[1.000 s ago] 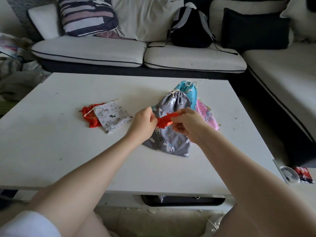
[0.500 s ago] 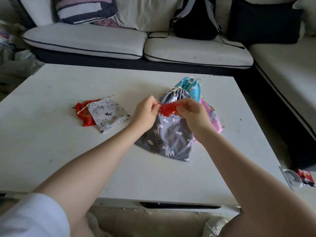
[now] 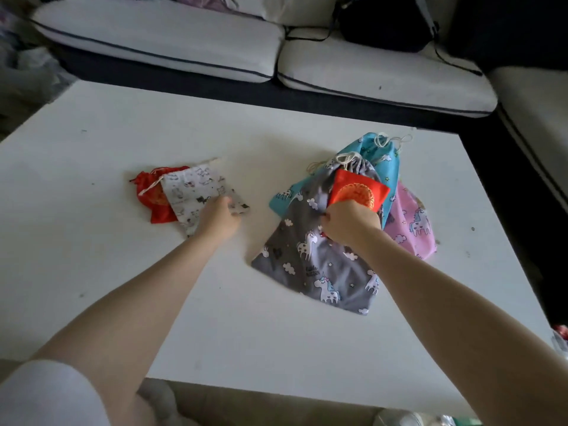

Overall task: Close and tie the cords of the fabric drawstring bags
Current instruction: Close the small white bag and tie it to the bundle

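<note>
- Right hand pinches the small red pouch over the grey bag.
- Left hand, fingers curling, touches the white bag at nine o'clock on the table.

White table, pale-cushioned sofa behind, black backpack on it.

Right hand gripping small red pouch by its lower end, held over grey unicorn bag. Blue bag and pink bag partly under the grey one. Left hand on corner of white printed bag, which overlaps a second red pouch. All on white table.
</note>
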